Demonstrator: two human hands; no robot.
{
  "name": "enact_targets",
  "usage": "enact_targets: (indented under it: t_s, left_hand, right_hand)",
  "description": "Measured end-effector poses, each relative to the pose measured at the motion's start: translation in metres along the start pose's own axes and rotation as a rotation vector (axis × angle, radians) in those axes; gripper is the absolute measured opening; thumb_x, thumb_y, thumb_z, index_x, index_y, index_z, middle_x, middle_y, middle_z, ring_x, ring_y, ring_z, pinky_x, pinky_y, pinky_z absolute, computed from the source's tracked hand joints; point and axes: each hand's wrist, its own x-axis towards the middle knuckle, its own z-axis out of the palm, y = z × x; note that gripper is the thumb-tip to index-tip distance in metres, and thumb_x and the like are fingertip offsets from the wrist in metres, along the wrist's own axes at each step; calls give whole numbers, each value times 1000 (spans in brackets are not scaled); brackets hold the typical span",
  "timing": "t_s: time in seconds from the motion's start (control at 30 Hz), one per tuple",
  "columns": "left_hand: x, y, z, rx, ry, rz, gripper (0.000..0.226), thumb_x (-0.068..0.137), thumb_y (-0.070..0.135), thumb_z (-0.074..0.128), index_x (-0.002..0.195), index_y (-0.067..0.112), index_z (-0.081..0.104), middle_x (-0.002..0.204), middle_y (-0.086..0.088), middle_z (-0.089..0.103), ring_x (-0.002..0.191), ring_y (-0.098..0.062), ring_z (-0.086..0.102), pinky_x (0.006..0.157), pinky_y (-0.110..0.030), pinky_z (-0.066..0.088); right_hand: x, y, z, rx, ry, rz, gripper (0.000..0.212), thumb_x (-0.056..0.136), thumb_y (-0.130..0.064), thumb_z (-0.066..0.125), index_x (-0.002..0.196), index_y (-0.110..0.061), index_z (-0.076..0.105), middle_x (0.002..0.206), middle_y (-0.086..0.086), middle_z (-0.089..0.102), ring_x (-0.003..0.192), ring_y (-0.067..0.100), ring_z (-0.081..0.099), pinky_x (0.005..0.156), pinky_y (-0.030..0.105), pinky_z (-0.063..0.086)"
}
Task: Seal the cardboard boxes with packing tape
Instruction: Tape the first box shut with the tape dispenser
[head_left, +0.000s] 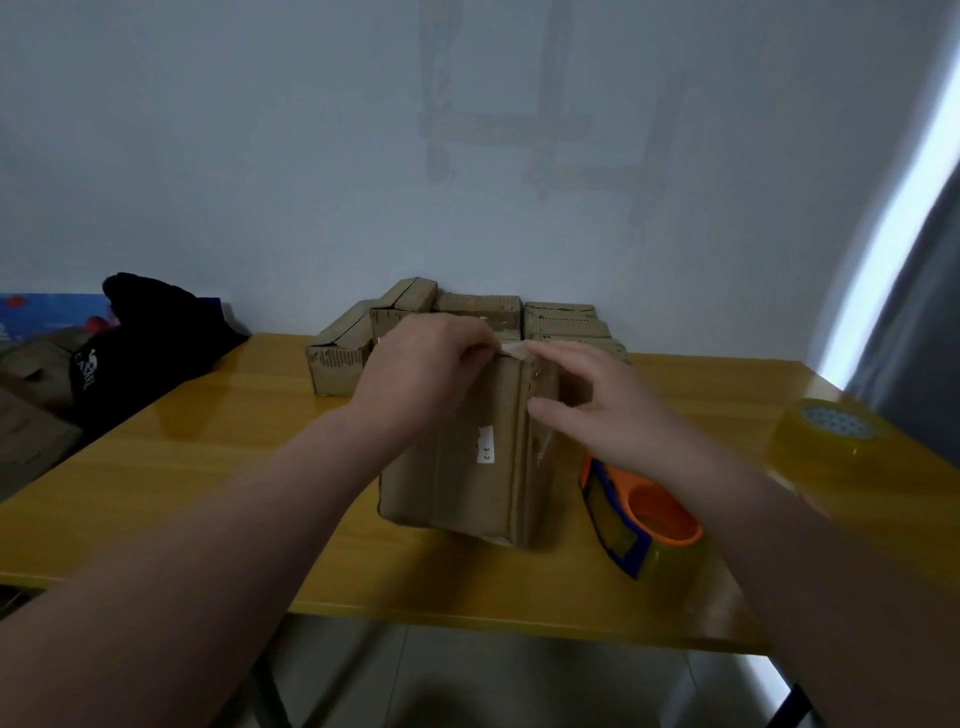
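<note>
A brown cardboard box (467, 467) with a small white label stands in the middle of the yellow table (208, 467). My left hand (421, 374) lies over its top left edge, fingers curled down on the top and pinching a strip of clear tape at the far edge. My right hand (597, 405) is at the box's top right corner, index finger stretched along the tape and thumb against the right side. An orange and blue tape dispenser (639, 525) lies on the table just right of the box, under my right wrist.
Several small cardboard boxes (478, 312) are stacked at the back of the table against the wall. A spare roll of clear tape (826, 436) sits at the far right edge. Dark clothing (140, 343) and flat cardboard lie to the left, off the table.
</note>
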Motion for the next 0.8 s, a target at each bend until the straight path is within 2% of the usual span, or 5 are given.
enact_targets:
  t_s: [0.2,0.3,0.37,0.53,0.8]
  left_hand:
    - [33,5,-14,83,48,-20,20,93,24,52,99,19,71,91,0,70,87,-22,60,69,-31,43]
    - [38,7,-10,116,100,-10,21,93,27,54,107,19,68,100,0,70,95,-23,61,85,-35,46]
    - [35,6,-7,153,208,35,26,87,25,64,112,15,65,107,-3,68,99,-25,59,94,-37,41]
    - [17,-5,1,123,228,197,11,82,18,70,89,9,70,92,-5,65,83,-23,56,69,-34,47]
    - [-4,-16,17,28,5,162,47,93,37,40,128,12,59,130,-3,58,120,-19,52,101,-28,35]
  right_hand:
    - [14,-12,-15,352,5,88,33,83,-41,69,107,-52,49,114,-25,52,117,2,48,96,27,39]
    - [18,-10,-14,437,2,104,26,83,-37,70,98,-51,53,107,-30,54,109,-7,51,87,18,41]
    - [19,-7,-14,462,6,115,27,83,-37,70,99,-51,54,107,-28,55,104,-11,49,84,16,40]
    - [25,-1,-16,508,19,171,28,83,-36,70,109,-44,61,114,-20,62,111,-2,53,100,32,44]
    - [40,15,-29,705,-95,290,40,80,-34,69,120,-34,65,116,-16,67,113,3,58,95,34,48]
